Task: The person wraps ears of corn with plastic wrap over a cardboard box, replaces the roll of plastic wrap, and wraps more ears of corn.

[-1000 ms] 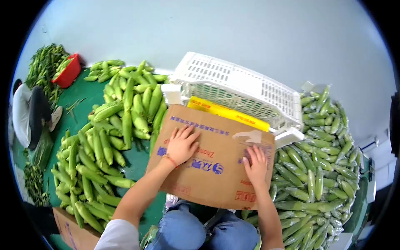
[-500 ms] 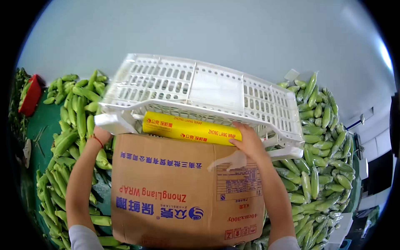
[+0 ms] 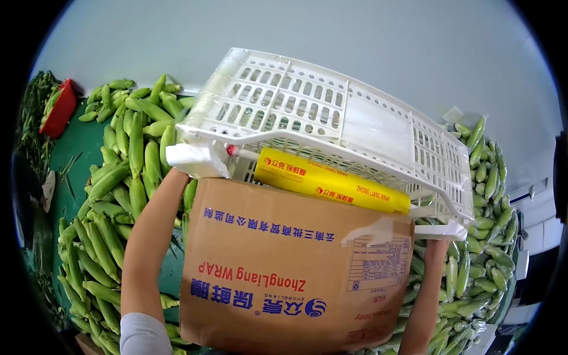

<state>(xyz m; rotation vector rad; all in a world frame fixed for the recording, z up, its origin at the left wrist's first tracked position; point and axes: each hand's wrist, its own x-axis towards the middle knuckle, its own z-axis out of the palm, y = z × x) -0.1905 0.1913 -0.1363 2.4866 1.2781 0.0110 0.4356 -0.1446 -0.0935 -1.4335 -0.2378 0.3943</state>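
A white slotted plastic crate [image 3: 378, 127] stands tilted above a cardboard box [image 3: 248, 248] printed with wrap lettering. Along the crate's near side lies a yellow roll of cling film [image 3: 331, 180]. My left hand [image 3: 179, 175] is at the crate's near left corner, under a white end block [image 3: 198, 158], its fingers mostly hidden. Under the opposite end block [image 3: 441, 231], my right hand [image 3: 436, 245] grips the crate's right corner, with its fingers also largely covered. The box sits between my forearms.
Green corn cobs in husks [image 3: 106, 248] are heaped on the green table [image 3: 89, 142] at left. Film-wrapped cobs [image 3: 485, 254] pile up on the right. A red container [image 3: 59, 109] is at the far left, before a pale wall [image 3: 355, 41].
My right hand has left the cling film roll and gone to the crate's right corner. The crate, roll and box appear farther right in view, and the crate is tilted more.
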